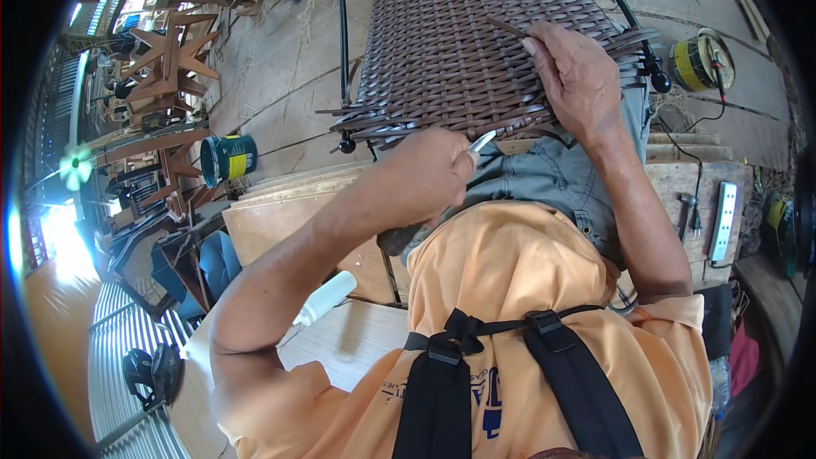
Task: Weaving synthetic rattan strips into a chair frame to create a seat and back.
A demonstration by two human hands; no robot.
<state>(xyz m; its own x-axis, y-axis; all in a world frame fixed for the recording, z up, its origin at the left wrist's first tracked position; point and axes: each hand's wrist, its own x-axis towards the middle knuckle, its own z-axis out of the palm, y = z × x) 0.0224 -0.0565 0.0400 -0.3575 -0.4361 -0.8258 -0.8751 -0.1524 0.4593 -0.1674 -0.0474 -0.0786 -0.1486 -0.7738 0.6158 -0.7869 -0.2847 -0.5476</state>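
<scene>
Nearest us are the black straps [432,404] running over an orange shirt [510,263], and beyond them we look down on grey trousers [561,183] and a brown woven panel [459,42] lying above the lap, between black metal bars [343,25]. The left hand [429,168] is curled closed around a white pointed tool [483,141], whose end juts past the thumb just beside the panel's near edge. The right hand [582,76] rests over the panel's right part, thumb and forefinger pinching a thin brown strip [507,27] that points up and left. We see loose strip ends [378,126] sticking out at both near corners. To our left stands a dark green bucket [228,160]; to our right, a yellow-banded bucket [701,61] and a white power strip [723,223]. A white bottle [327,297] lies near the left forearm.
</scene>
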